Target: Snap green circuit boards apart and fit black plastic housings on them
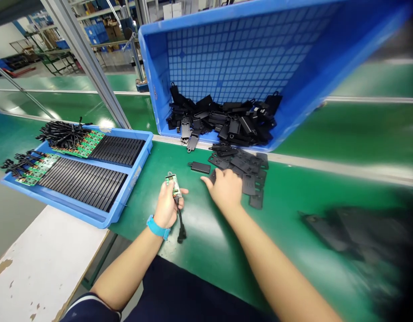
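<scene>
My left hand is closed round a small green circuit board whose black cable hangs down below the fist. A blue band sits on that wrist. My right hand lies palm down on the green table, fingers curled over the edge of a loose heap of flat black plastic shells. One black shell lies alone just left of that hand. What the right fingers grip, if anything, is hidden under the hand.
A big blue crate is tipped on its side at the back, black shells spilling from it. A shallow blue tray at left holds rows of black parts and cabled green boards. Blurred dark shapes lie at right.
</scene>
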`<state>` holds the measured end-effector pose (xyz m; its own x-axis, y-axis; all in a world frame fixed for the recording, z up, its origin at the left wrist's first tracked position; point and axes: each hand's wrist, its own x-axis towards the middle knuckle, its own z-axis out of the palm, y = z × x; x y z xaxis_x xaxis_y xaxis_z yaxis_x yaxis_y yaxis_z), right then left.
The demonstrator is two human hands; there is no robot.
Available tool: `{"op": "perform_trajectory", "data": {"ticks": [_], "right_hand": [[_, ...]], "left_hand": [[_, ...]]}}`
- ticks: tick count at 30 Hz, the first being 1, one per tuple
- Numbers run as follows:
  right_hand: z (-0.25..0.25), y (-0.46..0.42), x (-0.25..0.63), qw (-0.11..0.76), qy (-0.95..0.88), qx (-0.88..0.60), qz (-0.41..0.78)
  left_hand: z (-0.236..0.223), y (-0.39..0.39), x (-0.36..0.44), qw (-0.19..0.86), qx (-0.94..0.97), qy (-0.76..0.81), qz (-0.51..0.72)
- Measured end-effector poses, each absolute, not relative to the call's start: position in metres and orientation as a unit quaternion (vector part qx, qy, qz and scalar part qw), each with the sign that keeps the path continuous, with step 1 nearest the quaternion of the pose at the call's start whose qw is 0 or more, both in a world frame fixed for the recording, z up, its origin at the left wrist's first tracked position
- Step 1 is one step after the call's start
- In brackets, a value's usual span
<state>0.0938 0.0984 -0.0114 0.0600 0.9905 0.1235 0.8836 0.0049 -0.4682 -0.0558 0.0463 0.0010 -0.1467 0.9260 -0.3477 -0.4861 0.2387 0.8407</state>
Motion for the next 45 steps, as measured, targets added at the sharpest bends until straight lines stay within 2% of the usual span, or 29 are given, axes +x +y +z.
{"op": "perform_trajectory", "data": {"ticks": [4,9,17,25,31,36,41,45], "right_hand": [[-0.019,0.103,0.089,0.202,-0.666,-0.710,0.106],[-0.010,0.083,0.099,0.251,-0.636,-0.713,0.156],[0.004,0.044,0.089,0.399,-0.529,-0.647,0.377],[0.011,0.032,0.086,0.449,-0.428,-0.626,0.472],[0.012,0.021,0.089,0.492,-0.438,-0.610,0.440],[0.015,0.019,0.097,0.504,-0.420,-0.592,0.467],[0.018,0.016,0.104,0.494,-0.437,-0.586,0.470],[0.014,0.016,0.117,0.484,-0.429,-0.570,0.507]], "left_hand": [[-0.009,0.044,-0.054,0.708,0.198,0.435,0.520],[-0.020,0.038,-0.042,0.717,0.216,0.439,0.496],[-0.026,0.026,-0.019,0.667,0.311,0.473,0.485],[-0.014,0.015,-0.016,0.623,0.382,0.481,0.484],[-0.007,0.011,-0.011,0.569,0.444,0.494,0.485],[-0.004,0.010,-0.007,0.523,0.520,0.502,0.453],[-0.006,0.004,-0.004,0.482,0.551,0.531,0.427],[-0.009,-0.001,-0.004,0.488,0.572,0.525,0.398]]}}
